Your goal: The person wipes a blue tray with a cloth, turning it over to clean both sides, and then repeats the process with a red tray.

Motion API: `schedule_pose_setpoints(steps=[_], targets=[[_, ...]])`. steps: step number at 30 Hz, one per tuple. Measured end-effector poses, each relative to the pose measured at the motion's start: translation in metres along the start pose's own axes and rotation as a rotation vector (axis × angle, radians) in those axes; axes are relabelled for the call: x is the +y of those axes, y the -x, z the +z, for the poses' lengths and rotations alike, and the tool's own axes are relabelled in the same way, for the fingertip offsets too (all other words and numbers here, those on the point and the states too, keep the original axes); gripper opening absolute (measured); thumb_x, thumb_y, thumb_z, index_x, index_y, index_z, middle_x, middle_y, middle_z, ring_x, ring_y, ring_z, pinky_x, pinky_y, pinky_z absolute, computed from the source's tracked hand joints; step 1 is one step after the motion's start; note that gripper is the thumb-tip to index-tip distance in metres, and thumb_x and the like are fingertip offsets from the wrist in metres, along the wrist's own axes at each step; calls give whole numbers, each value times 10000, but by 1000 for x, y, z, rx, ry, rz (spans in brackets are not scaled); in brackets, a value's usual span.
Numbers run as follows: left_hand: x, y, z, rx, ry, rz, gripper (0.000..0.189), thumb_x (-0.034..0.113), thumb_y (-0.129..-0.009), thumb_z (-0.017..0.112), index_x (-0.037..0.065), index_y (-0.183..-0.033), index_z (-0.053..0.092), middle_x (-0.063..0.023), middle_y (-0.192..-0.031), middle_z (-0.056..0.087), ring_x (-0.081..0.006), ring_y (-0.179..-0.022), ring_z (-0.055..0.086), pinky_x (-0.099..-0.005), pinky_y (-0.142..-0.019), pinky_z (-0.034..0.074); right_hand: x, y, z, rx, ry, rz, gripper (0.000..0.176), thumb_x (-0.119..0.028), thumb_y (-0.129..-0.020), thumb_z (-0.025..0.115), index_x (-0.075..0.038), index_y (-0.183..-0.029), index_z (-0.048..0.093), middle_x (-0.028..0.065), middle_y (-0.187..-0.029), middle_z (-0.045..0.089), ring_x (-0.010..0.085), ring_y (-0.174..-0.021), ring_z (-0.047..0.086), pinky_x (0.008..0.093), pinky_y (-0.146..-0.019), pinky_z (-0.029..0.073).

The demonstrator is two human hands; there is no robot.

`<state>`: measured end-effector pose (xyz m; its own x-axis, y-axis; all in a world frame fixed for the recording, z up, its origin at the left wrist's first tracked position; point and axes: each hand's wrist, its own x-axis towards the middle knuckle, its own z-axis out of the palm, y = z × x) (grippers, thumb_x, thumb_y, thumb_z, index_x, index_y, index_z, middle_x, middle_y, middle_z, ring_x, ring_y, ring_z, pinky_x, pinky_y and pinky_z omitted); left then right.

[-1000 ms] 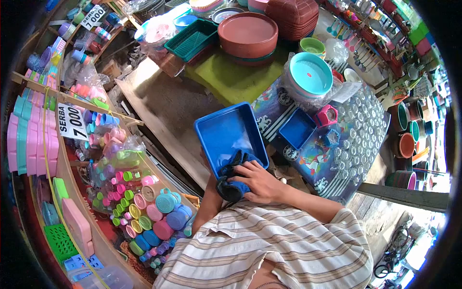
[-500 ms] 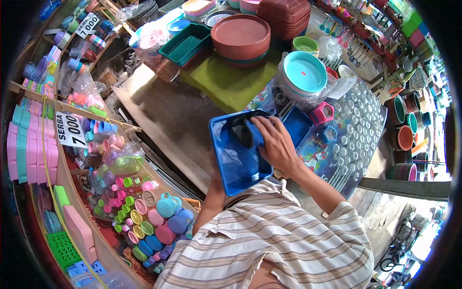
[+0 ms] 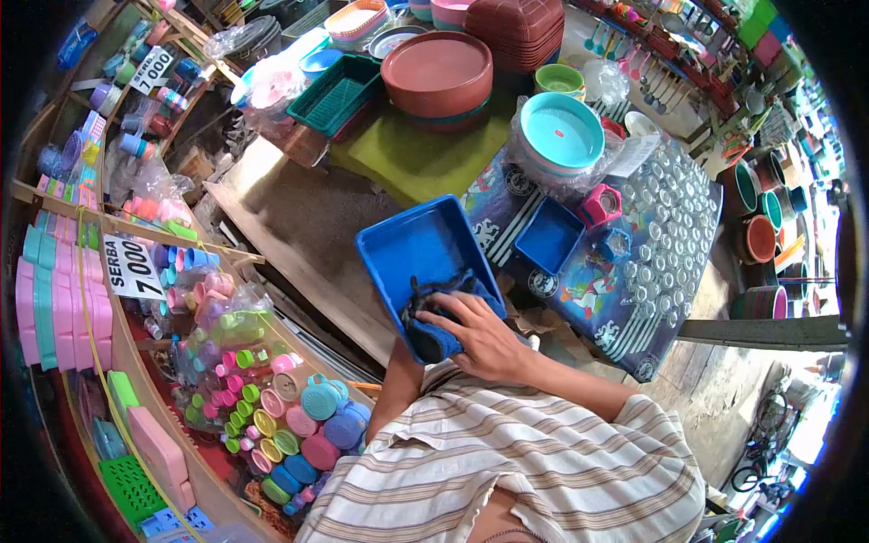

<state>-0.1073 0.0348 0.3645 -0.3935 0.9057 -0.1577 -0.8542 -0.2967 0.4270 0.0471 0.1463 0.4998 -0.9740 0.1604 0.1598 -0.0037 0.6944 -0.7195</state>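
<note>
A blue rectangular plastic tray (image 3: 412,244) is held tilted in front of my body. Its near left edge is borne by my left hand (image 3: 405,351), whose fingers are hidden behind the tray. My right hand (image 3: 480,335) is closed on a bunched dark blue and black cloth (image 3: 437,342), pressed against the inside of the tray near its lower end. A smaller blue tray (image 3: 549,237) lies on the patterned table to the right, beside a pink container (image 3: 601,204) and a blue hexagonal container (image 3: 614,244).
Many glass jars (image 3: 670,235) stand on the table (image 3: 588,317). Behind are turquoise basins (image 3: 561,131), a brown basin (image 3: 437,71) and a green basket (image 3: 335,95). Shelves of colourful bottles and cups (image 3: 299,407) line the left. A wooden ledge (image 3: 299,244) runs between.
My right hand and the cloth have moved down and left, from the tray's upper right to its lower end. The tray has shifted left and turned, uncovering the smaller tray on the table.
</note>
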Motion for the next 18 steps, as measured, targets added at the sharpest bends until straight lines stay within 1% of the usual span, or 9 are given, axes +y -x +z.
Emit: schedule_pose_setpoints(steps=[1, 4, 7, 8, 11, 12, 15, 16, 18], targets=[[-5, -5, 4, 9, 15, 6, 861, 681, -1058, 389, 88, -1680, 339, -147, -1664, 443, -304, -1515, 450, -489, -1279, 356, 3, -7, -2, 6, 1, 3, 909, -140, -713, 808, -96, -1568, 504, 186, -1571, 482, 401, -1442, 467, 556, -1235, 350], [-16, -11, 9, 34, 31, 15, 849, 673, -1066, 378, 91, -1682, 336, -144, -1667, 437, -302, -1518, 446, -487, -1281, 352, 19, -28, -8, 135, 111, -76, 988, -46, -659, 731, -127, -1609, 474, 153, -1686, 402, 399, -1564, 354, 572, -1317, 224], [-26, -14, 12, 62, 71, 35, 836, 664, -1073, 368, 94, -1683, 334, -140, -1671, 432, -300, -1521, 442, -485, -1283, 348, 42, -43, -23, 218, 183, -30, 1013, -44, -653, 742, -140, -1622, 460, 149, -1644, 431, 398, -1557, 361, 563, -1314, 258], [-29, -14, 12, 71, 96, 43, 832, 661, -1076, 365, 95, -1684, 333, -139, -1672, 430, -300, -1522, 440, -485, -1284, 347, 42, -42, -26, 245, 191, -12, 1012, -20, -653, 736, -165, -1617, 465, 174, -1608, 440, 418, -1534, 383, 545, -1296, 315], [-26, -13, 34, 17, -98, 121, 793, 608, -1100, 390, 87, -1692, 310, -144, -1663, 434, -288, -1520, 443, -463, -1279, 359, 48, -32, -19, 319, 153, 106, 992, 14, -663, 720, -186, -1604, 478, 208, -1586, 433, 444, -1497, 419, 533, -1263, 371], [-32, -17, 5, 103, -295, 100, 956, 790, -1018, 299, 119, -1698, 303, -116, -1705, 385, -302, -1562, 379, -510, -1303, 289, 48, -29, -19, 345, 82, 109, 963, 52, -674, 678, -198, -1585, 493, 232, -1571, 425, 469, -1474, 439, 517, -1234, 407], [-37, -3, 4, 60, -283, 161, 987, 817, -995, 273, 111, -1682, 330, -121, -1688, 407, -298, -1555, 389, -508, -1304, 286, 36, -12, -18, 317, -37, 136, 932, 67, -690, 639, -187, -1575, 498, 238, -1583, 415, 476, -1472, 443, 526, -1227, 406], [-27, -5, 26, 5, -275, 155, 1009, 841, -978, 256, 102, -1658, 359, -130, -1675, 421, -294, -1529, 426, -513, -1287, 325, 32, -6, -19, 299, -57, 119, 850, 48, -745, 631, -176, -1555, 503, 273, -1542, 430, 520, -1413, 479, 530, -1211, 419], [-10, -12, 13, -79, -212, 114, 1006, 840, -977, 257, 99, -1647, 371, -136, -1656, 443, -300, -1504, 456, -516, -1266, 360, 35, 11, -6, 253, -96, 146, 828, 22, -760, 632, -176, -1553, 501, 270, -1524, 444, 510, -1392, 496, 533, -1211, 413]])
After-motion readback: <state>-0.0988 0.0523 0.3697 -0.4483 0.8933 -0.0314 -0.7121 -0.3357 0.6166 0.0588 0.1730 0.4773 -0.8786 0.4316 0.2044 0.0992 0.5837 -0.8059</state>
